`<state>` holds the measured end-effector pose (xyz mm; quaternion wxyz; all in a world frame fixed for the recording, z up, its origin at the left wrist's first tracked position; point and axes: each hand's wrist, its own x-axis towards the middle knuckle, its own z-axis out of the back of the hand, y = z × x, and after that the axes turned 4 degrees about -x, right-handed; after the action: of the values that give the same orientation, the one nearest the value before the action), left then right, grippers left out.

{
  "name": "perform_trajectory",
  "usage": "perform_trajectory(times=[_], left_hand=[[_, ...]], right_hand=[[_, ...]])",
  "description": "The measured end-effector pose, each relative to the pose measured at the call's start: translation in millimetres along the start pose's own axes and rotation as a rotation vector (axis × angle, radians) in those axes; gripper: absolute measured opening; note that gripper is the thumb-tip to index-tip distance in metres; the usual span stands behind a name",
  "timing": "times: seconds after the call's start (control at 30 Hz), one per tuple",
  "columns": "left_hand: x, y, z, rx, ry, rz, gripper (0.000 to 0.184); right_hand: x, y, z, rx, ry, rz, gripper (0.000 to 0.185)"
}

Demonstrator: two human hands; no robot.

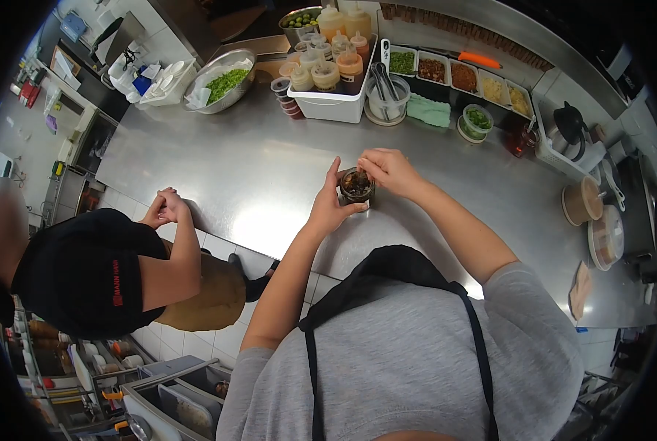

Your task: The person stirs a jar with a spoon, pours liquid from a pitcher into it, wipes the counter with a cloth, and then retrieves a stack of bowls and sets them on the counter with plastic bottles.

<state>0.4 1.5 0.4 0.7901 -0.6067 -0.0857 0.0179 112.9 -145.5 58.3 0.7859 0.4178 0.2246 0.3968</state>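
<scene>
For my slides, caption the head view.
Left hand around a clear round jar, right hand at its rim, steel counter beneath.

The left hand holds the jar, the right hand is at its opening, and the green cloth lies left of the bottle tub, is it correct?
No: the head view shows the green cloth right of the bottle tub. The left hand holds the jar, the right hand at its opening.

Jar contents (355, 184) partly hidden
</scene>
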Motion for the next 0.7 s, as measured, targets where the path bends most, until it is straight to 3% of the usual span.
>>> perform_trajectory(times=[0.07, 0.17, 0.3, 0.37, 0.47, 0.7], left_hand=[[0, 0, 0, -0.01, -0.01, 0.025, 0.109], [0, -2, 0, 0.003, -0.008, 0.037, 0.109], [0, 2, 0, -0.013, -0.012, 0.011, 0.109], [-1, 2, 0, -0.022, -0.002, 0.014, 0.109], [-2, 1, 1, 0.022, -0.005, 0.023, 0.109], [-1, 1, 1, -0.004, -0.013, 0.028, 0.109]], right_hand=[[0, 0, 0, -0.181, -0.214, 0.397, 0.022], [0, 5, 1, -0.412, -0.205, 0.556, 0.02], [0, -7, -8, -0.387, -0.087, 0.43, 0.022], [1, -12, -8, -0.194, -0.064, 0.308, 0.02], [-6, 0, -3, -0.188, -0.155, 0.483, 0.019], [-19, 27, 19, -0.319, -0.219, 0.553, 0.015]])
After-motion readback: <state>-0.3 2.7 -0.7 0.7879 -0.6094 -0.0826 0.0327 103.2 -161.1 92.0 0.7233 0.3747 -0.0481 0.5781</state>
